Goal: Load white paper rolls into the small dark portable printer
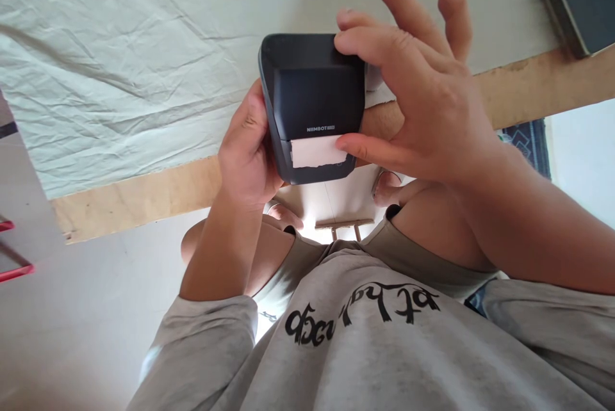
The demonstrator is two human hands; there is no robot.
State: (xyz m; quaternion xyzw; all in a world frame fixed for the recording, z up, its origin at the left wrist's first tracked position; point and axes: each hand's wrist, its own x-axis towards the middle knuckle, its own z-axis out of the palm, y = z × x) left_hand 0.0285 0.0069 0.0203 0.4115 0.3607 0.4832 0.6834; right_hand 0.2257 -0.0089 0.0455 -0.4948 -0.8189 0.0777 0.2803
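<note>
A black label printer (314, 100) marked NIIMBOT is held up over the table's near edge. My left hand (247, 148) grips its left side, with most of the fingers hidden behind the body. From the slot on the printer's lower front sticks a white paper label (317, 151) with an uneven lower edge. My right hand (427, 91) is spread at the printer's right side. Its thumb tip meets the right end of the label, and its index fingertip is at the printer's upper right corner. The other fingers are raised and apart.
A wrinkled pale cloth (144, 78) covers the table, which has a bare wooden edge (144, 201). At the upper right lies a dark flat object with a metallic rim (557, 8). Red bars (16, 272) show at far left. My legs are below the table edge.
</note>
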